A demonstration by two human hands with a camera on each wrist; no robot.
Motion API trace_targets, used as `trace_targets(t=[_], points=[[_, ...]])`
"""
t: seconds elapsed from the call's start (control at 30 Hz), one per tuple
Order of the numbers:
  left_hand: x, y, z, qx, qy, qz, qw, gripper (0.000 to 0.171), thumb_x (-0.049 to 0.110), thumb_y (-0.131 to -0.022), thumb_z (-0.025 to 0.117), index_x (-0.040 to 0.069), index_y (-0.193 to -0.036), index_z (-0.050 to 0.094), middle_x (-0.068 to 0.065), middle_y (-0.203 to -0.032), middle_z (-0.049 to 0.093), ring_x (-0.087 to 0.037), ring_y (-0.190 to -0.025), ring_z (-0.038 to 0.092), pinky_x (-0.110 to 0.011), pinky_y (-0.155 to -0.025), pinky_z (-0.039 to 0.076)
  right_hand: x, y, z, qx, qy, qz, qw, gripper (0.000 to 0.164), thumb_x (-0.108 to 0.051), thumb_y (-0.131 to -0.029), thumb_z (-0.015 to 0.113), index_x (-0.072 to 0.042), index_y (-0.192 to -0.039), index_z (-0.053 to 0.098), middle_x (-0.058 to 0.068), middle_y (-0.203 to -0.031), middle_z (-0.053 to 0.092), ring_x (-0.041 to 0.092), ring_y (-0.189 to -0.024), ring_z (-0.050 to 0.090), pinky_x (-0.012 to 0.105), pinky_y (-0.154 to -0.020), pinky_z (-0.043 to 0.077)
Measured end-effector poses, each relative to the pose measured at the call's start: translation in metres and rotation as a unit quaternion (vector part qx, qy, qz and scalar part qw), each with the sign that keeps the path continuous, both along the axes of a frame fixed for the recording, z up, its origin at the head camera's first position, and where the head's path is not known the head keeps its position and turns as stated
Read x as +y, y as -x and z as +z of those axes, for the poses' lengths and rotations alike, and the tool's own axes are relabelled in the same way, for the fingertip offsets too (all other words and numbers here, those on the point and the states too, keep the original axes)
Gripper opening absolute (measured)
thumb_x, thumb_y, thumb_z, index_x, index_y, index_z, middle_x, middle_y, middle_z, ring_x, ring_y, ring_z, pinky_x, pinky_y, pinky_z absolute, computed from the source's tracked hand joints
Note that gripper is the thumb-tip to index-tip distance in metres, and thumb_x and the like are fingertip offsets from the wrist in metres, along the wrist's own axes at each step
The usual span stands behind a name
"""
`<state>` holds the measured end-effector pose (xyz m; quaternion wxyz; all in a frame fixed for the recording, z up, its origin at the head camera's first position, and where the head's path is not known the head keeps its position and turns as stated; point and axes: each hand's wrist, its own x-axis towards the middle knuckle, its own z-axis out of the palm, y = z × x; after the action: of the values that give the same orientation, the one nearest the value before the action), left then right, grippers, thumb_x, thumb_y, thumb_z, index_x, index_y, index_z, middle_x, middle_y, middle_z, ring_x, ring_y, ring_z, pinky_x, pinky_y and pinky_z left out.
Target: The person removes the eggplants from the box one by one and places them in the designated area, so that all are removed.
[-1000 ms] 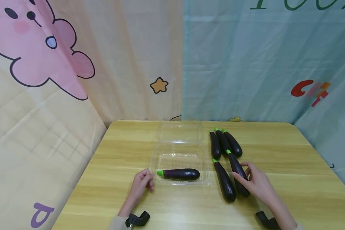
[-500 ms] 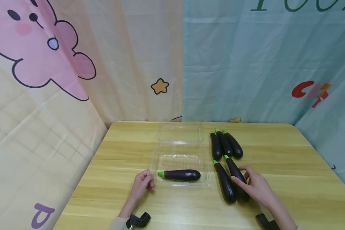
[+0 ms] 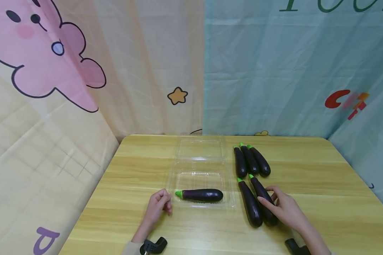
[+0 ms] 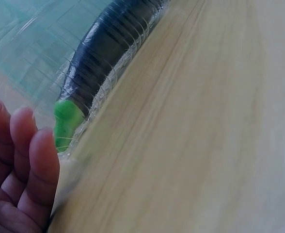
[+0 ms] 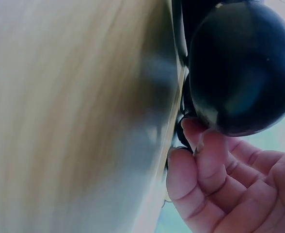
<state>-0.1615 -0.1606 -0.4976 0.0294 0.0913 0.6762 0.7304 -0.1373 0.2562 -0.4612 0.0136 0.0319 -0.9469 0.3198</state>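
My right hand [image 3: 285, 209] holds a dark eggplant [image 3: 260, 188] near its thick end, thumb on one side and fingers on the other. Its rounded end [image 5: 244, 68] looms large in the right wrist view. Close along its left side lies a second eggplant [image 3: 250, 205]. A clear plastic clamshell box [image 3: 230, 202] lies unfolded, with one eggplant [image 3: 202, 195] crosswise in its near half, green stem to the left. My left hand [image 3: 159, 203] is by the box's left edge, fingers [image 4: 43, 160] loosely curled near the green stem; whether they touch the box is unclear.
Three more eggplants [image 3: 249, 160] lie side by side behind the pair, stems pointing away. The lid half [image 3: 200, 148] of the box reaches toward the table's far edge. Printed curtains [image 3: 265, 71] hang behind the wooden table [image 3: 131, 170].
The eggplant in my right hand has slid a little toward me, so it lies more nearly level with its neighbour. My left hand has stayed in place.
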Motion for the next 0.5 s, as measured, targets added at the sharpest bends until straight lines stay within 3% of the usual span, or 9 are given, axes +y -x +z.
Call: trace_targets(t=[0.5], points=[[-0.0005,0.0000,-0.0013,0.002,-0.003,-0.002,1.0000,0.030,0.002,-0.094,0.051,-0.009,-0.071,0.035,-0.003,-0.057,0.050,-0.014,-0.047,0.051,-0.026,-0.045,0.048,0.0010,-0.0005,-0.0009,-0.032,0.002,0.003,0.999,0.056,-0.045,-0.088,0.064,0.000,-0.120,0.052,0.004,-0.075,0.057,0.014,-0.062,0.051,0.028,-0.054,0.043]])
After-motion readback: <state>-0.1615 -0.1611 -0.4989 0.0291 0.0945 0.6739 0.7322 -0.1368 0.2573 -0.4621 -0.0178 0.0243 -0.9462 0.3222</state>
